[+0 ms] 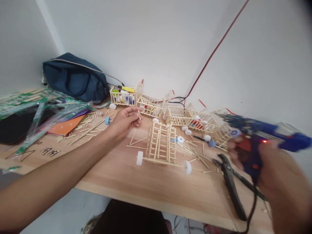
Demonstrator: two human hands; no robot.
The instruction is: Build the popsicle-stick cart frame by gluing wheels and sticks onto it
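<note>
Pinched between the fingertips of my left hand (128, 120) is a short piece of wooden stick (139, 114), held above the table. My right hand (270, 169), blurred by motion, grips a blue hot glue gun (258, 138) with a lit red light; its nozzle points left. Between my hands lies a small cart frame of thin sticks (161, 144). White bottle-cap wheels (139, 158) sit at both ends of its near axle. Under the glue gun, a pair of pliers (230, 185) with black handles rests on the table.
Several finished stick carts (179, 115) line the wall, one filled with coloured caps (123, 97). Loose sticks (90, 126) and an orange sheet (65, 125) lie left, near plastic wrappers and a navy bag (75, 78). The glue gun's cord (252, 208) hangs beside the pliers.
</note>
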